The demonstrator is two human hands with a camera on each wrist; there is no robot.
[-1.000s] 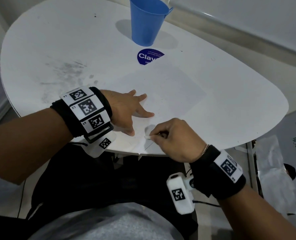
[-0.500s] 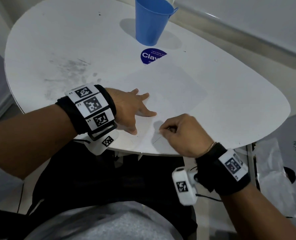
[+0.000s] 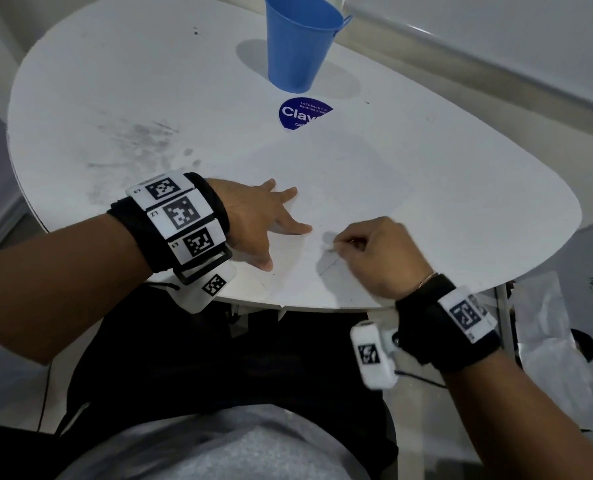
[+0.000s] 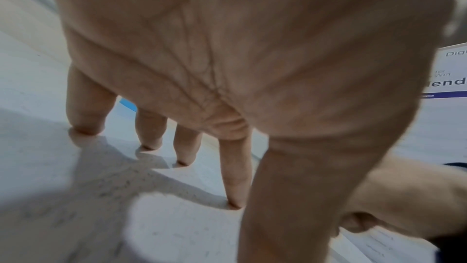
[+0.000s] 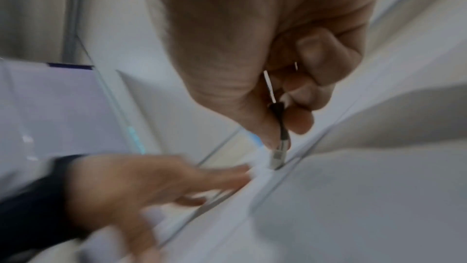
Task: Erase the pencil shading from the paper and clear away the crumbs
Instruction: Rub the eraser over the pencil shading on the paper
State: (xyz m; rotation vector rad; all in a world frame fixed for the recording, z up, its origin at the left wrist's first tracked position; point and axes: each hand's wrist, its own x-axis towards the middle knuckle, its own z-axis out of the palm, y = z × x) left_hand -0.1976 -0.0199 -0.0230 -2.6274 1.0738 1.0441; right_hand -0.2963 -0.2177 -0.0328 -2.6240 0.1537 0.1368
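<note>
A white sheet of paper (image 3: 340,188) lies on the white table (image 3: 495,209), its near edge by the table's front edge. A thin pencil line (image 3: 329,266) shows on it. My left hand (image 3: 263,220) lies flat on the paper's left part, its spread fingertips (image 4: 235,197) pressing down. To its right, my right hand (image 3: 374,251) pinches a small, worn, grey-tipped eraser (image 5: 279,155) between thumb and fingers. The eraser's tip touches the paper just above the pencil line. The wrist view of it is blurred.
A blue cup (image 3: 302,43) stands at the far side of the table, with a round blue sticker (image 3: 303,114) just in front of it. Grey smudges (image 3: 142,140) mark the table's left part. A printed poster and plastic sheet (image 3: 565,341) lie on the floor at right.
My right hand has slid with the eraser to the right and slightly away from me across the paper. The left hand has stayed flat in the same spot.
</note>
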